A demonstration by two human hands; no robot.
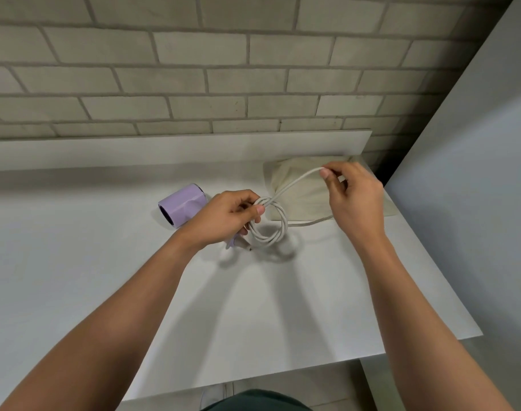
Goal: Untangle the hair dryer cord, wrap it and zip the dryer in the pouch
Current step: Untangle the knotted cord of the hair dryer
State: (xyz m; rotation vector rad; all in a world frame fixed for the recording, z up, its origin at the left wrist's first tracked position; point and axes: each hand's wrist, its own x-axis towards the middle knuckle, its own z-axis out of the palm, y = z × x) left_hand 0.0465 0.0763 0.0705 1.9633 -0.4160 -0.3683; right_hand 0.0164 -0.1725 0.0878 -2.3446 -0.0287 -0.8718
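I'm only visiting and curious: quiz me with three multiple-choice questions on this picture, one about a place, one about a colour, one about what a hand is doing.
1. Where on the table is the pouch?
A. far right end, by the right hand
B. near left edge
C. hanging off the front

2. The hair dryer is which colour?
A. black
B. lilac
C. red

3. The left hand is:
A. lying flat
B. holding coiled loops of the cord
C. pulling a zip

Answers: 1 A, the cream pouch lies at the far right; 2 B, its barrel is pale purple; 3 B, its fingers curl round the white loops.
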